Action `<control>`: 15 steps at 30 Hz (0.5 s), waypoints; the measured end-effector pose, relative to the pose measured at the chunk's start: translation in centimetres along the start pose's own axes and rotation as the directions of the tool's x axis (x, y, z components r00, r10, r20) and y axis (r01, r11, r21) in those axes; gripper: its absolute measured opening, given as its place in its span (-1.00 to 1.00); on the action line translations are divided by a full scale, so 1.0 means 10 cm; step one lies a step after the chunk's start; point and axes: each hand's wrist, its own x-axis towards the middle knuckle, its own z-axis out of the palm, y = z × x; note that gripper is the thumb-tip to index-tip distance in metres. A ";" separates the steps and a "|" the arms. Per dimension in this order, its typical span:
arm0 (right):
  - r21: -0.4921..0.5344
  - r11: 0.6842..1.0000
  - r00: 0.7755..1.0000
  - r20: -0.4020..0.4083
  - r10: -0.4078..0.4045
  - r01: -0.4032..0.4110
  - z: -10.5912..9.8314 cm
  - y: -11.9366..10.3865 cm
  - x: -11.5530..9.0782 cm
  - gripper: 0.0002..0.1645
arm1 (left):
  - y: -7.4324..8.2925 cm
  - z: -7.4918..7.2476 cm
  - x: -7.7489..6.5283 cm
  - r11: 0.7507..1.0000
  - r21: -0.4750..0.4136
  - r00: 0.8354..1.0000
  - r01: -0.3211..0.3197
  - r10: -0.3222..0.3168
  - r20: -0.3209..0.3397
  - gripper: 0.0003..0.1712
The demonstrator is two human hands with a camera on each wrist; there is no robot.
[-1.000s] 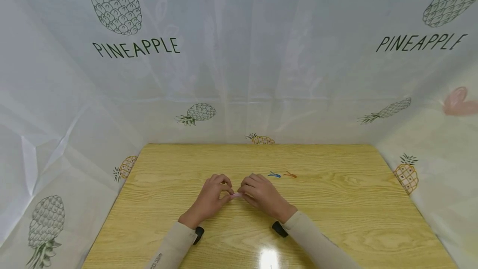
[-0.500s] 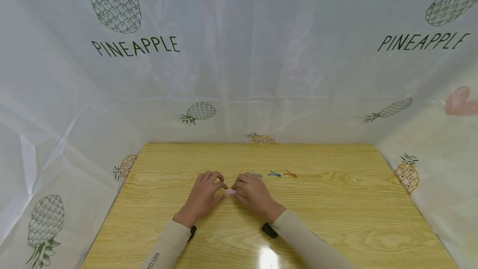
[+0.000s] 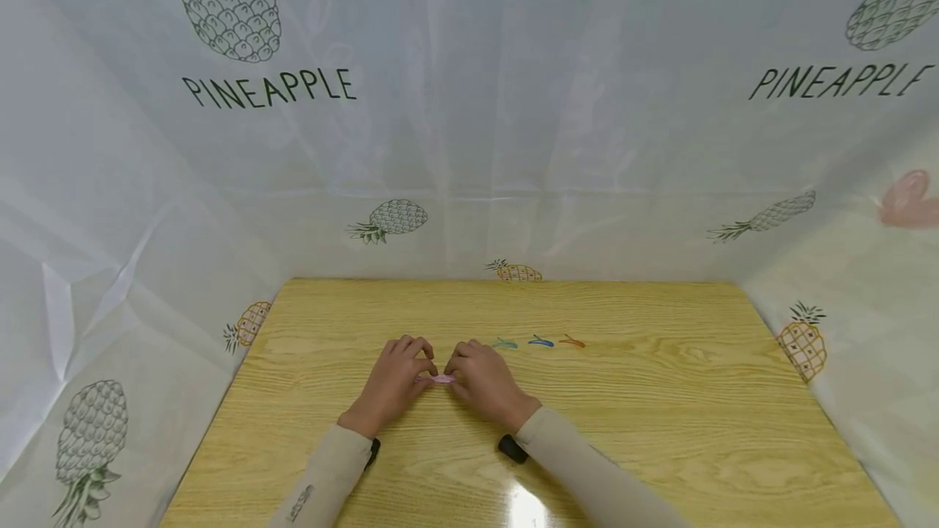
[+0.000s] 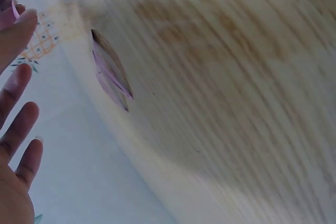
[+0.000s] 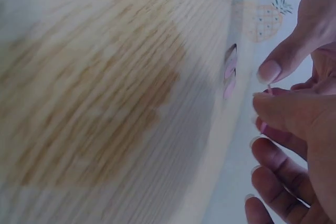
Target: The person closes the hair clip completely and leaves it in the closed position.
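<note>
Apparently | pink clip (image 3: 443,379) pinched in 2 narrow grips: left hand (image 3: 392,377) at 9 o'clock, right hand (image 3: 484,380) at 3 | long axis 9-to-3

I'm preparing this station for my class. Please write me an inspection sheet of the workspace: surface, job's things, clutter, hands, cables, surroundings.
Surface: wood-grain table, with a bright glare patch at the near side.
Job's things: pink clip between the hands; wrist views show another pink shape apart from the fingertips, clip or reflection, cannot tell.
Clutter: only a teal clip, blue clip and orange clip, left to right in a row.
Hands: left hand and right hand pinch the pink clip.
Cables: nothing seen.
Surroundings: white sheet with pineapple prints and "PINEAPPLE" lettering.
</note>
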 end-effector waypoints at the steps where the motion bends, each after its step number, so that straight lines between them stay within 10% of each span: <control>1: -0.007 1.000 1.000 0.008 0.001 -0.001 0.01 0.00 0.01 -0.88 | 0.00 0.01 0.00 1.000 0.000 1.000 0.000 0.000 0.007 -0.87; 15: -0.056 0.998 0.997 0.070 0.034 -0.030 0.08 0.01 0.10 -0.90 | -0.03 0.03 0.01 0.994 -0.075 0.991 0.075 -0.066 0.116 -0.84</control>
